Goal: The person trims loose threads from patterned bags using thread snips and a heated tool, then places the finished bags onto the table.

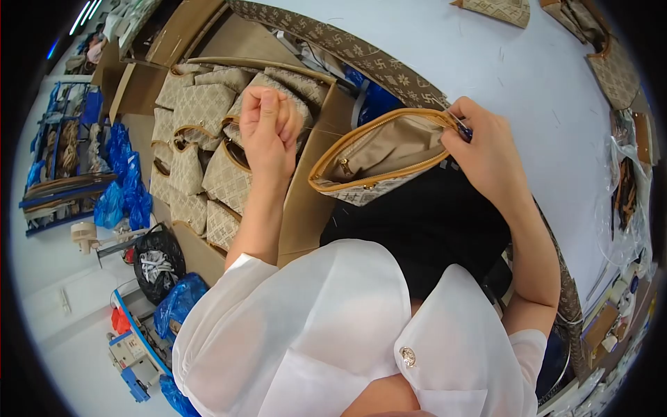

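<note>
My right hand [486, 146] grips the right end of a beige patterned zip pouch [368, 194] with tan trim. The pouch's mouth gapes, showing its satiny beige lining [396, 146] and a zipper pull [344, 167] at the left end. A small dark blue object [463, 129] pokes out between the fingers of that hand; its kind is unclear. To the left, my left hand [269, 125] is raised with its fingers curled and pressed together, slightly blurred. Whatever it may hold is too small to make out. Below it stands a carton full of similar pouches [203, 108].
A white work table [542, 90] with patterned edging [361, 52] lies at the right, bearing more patterned pieces [615, 73]. The cardboard box wall [313, 174] rises between carton and lap. Blue plastic bags [128, 181], a black bag [158, 260] and a rack [69, 153] are on the left.
</note>
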`<state>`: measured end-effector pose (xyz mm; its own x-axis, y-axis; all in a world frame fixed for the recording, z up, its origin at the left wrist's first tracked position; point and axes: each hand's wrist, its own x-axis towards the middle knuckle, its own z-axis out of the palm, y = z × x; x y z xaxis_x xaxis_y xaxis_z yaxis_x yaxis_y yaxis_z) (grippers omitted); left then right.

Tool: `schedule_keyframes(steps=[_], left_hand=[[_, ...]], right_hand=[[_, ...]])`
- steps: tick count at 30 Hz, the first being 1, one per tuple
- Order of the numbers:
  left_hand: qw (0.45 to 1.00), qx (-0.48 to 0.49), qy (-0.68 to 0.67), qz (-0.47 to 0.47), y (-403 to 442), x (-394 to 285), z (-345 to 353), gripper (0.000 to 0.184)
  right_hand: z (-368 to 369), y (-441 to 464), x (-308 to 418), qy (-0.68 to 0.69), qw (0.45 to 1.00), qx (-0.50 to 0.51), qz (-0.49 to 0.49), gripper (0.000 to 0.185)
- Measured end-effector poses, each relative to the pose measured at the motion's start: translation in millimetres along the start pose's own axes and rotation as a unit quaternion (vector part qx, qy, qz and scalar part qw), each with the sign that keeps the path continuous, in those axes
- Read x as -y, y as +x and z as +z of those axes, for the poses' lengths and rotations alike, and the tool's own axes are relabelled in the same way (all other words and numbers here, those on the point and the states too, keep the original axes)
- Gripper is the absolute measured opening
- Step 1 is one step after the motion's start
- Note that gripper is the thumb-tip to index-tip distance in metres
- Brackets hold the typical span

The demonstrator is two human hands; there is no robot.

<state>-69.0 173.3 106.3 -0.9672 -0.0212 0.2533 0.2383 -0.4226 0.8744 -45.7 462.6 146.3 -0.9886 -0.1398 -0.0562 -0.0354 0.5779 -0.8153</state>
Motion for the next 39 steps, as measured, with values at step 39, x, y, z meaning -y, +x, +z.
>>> schedule_keyframes(steps=[39], left_hand=[[0.882, 0.394, 0.211, -0.148, -14, 26, 21, 0.022]], right_hand=[[-4, -84, -51, 0.044, 0.993, 0.06, 0.096, 0.009]])
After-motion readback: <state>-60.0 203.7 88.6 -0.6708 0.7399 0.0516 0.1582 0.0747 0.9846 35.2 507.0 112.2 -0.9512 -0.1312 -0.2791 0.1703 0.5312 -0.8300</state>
